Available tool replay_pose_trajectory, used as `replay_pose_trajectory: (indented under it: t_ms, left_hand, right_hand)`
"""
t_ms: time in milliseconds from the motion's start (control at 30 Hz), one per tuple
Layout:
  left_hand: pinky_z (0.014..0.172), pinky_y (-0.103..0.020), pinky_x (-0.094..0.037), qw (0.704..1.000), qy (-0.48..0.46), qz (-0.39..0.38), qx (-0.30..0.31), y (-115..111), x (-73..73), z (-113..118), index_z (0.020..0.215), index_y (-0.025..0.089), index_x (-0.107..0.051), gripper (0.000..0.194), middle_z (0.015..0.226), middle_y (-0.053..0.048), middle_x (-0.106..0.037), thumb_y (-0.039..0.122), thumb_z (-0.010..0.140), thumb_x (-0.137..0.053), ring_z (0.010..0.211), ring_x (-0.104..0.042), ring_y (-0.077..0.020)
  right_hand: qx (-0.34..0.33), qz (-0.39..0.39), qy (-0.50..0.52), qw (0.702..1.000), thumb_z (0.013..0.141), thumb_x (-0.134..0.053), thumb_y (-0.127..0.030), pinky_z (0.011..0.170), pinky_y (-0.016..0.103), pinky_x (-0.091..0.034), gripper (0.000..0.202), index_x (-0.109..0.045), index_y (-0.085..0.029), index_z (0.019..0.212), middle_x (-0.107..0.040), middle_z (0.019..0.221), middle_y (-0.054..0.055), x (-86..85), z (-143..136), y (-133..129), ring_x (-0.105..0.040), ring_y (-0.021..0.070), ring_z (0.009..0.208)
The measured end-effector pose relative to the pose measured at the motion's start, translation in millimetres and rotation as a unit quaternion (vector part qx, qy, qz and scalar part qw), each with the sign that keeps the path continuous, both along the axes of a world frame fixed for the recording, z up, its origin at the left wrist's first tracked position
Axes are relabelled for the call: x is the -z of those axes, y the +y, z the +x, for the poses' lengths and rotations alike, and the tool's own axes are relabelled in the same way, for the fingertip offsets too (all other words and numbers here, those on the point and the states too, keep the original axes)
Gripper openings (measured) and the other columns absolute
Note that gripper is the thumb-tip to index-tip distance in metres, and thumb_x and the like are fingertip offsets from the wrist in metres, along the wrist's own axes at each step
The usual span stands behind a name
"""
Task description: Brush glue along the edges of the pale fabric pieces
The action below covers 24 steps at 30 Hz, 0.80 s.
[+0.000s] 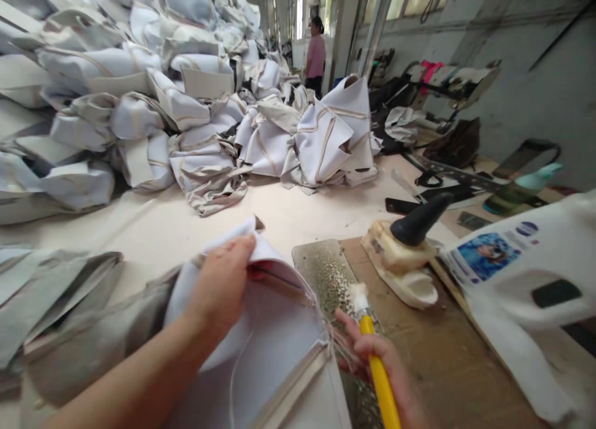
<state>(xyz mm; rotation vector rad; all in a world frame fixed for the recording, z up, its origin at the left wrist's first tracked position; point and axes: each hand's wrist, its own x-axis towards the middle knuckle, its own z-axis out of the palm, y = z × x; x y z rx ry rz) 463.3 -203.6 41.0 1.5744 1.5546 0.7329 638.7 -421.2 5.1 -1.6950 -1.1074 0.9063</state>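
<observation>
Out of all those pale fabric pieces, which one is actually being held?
The white piece nearest the camera: the left hand pinches its folded top edge, beside the yellow-handled brush in the right hand. The rest lie piled behind, untouched.

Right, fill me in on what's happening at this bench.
A person holds a white fabric bag piece open with the left hand, gripping its top edge. The right hand holds a yellow-handled brush, its bristles next to the piece's edge, over a metal plate. A black-handled tool rests on the bench behind. A big pile of bags covers the table beyond, and another person stands far back.
</observation>
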Motion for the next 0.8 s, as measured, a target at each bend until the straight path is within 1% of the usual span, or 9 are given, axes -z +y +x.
replay_pose_trajectory:
  t_ms: [100,200,300,400,467,567,633,700,800]
  left_hand:
    - [0.055,-0.030,-0.049,0.995,-0.013,-0.083,0.054,-27,42.9,45,0.086,0.017,-0.061,0.041,0.071,-0.004,-0.064,0.034,0.088,-0.024,0.066,-0.061,-0.0186]
    - [0.060,-0.029,-0.050,0.991,0.000,-0.088,0.099,-33,63.7,66,0.090,0.016,-0.062,0.037,0.078,-0.005,-0.066,0.033,0.087,-0.030,0.074,-0.063,-0.0185]
    - [0.086,-0.029,-0.044,0.986,0.032,-0.040,0.158,-18,62.3,61,0.099,0.020,-0.062,0.030,0.108,-0.003,-0.062,0.037,0.081,-0.045,0.104,-0.055,-0.0196]
    - [0.100,-0.032,-0.031,0.950,0.182,-0.008,0.254,7,58.5,39,0.119,0.022,-0.052,0.054,0.133,-0.005,-0.045,0.044,0.070,-0.060,0.123,-0.038,-0.0249]
    - [0.094,-0.033,-0.037,0.916,0.262,-0.043,0.301,21,61.0,22,0.121,0.020,-0.051,0.071,0.125,-0.008,-0.053,0.044,0.058,-0.070,0.114,-0.047,-0.0278]
    - [0.078,-0.029,-0.045,0.897,0.284,-0.086,0.329,36,69.3,8,0.106,0.022,-0.061,0.061,0.095,-0.003,-0.067,0.032,0.047,-0.075,0.088,-0.061,-0.0243]
    - [0.073,-0.029,-0.046,0.895,0.286,-0.078,0.333,42,71.6,8,0.096,0.021,-0.064,0.043,0.084,-0.001,-0.067,0.027,0.054,-0.069,0.080,-0.061,-0.0220]
    - [0.074,-0.029,-0.045,0.906,0.275,-0.057,0.317,41,66.9,13,0.093,0.019,-0.065,0.031,0.082,-0.002,-0.067,0.026,0.063,-0.060,0.080,-0.060,-0.0215]
    - [0.080,-0.028,-0.045,0.931,0.243,-0.022,0.273,25,51.3,15,0.100,0.021,-0.064,0.031,0.091,-0.002,-0.066,0.031,0.071,-0.056,0.087,-0.060,-0.0194]
  right_hand:
    - [0.024,0.012,0.122,0.992,0.066,-0.064,-0.052,0.070,0.035,-0.053,0.055,-0.036,-0.026,0.106,-0.031,0.140,0.016,18.8,-8,-4,-0.054,0.0286,0.107]
    - [0.043,-0.041,0.073,0.996,0.072,-0.060,-0.037,0.073,0.032,-0.052,0.042,-0.035,-0.024,0.104,-0.030,0.140,0.016,31.1,-1,-6,-0.059,0.0220,0.100]
    - [0.040,-0.072,0.005,0.997,0.070,-0.060,-0.032,0.076,0.032,-0.052,0.040,-0.038,-0.023,0.102,-0.036,0.136,0.015,40.0,9,-10,-0.062,0.0192,0.088]
    - [0.055,-0.063,-0.052,0.995,0.067,-0.057,-0.029,0.079,0.035,-0.051,0.037,-0.042,-0.022,0.101,-0.046,0.129,0.012,51.2,8,-14,-0.062,0.0202,0.083]
    - [0.047,-0.051,-0.087,0.994,0.065,-0.052,-0.023,0.089,0.038,-0.047,0.035,-0.045,-0.022,0.099,-0.051,0.123,0.010,60.9,4,-16,-0.059,0.0234,0.097]
    - [0.016,-0.036,-0.125,0.991,0.067,-0.043,-0.015,0.099,0.040,-0.038,0.036,-0.046,-0.022,0.103,-0.052,0.122,0.008,76.2,3,-20,-0.048,0.0224,0.116]
    - [-0.014,-0.019,-0.150,0.988,0.071,-0.041,-0.014,0.100,0.040,-0.038,0.037,-0.047,-0.021,0.106,-0.051,0.124,0.008,82.8,8,-23,-0.047,0.0215,0.117]
    - [-0.025,0.008,-0.178,0.984,0.075,-0.045,-0.017,0.094,0.042,-0.045,0.031,-0.051,-0.026,0.105,-0.053,0.120,0.006,82.6,14,-21,-0.050,0.0231,0.113]
    - [-0.040,0.060,-0.194,0.978,0.079,-0.059,-0.030,0.081,0.043,-0.051,0.028,-0.054,-0.034,0.106,-0.055,0.115,0.004,70.3,16,4,-0.051,0.0259,0.108]
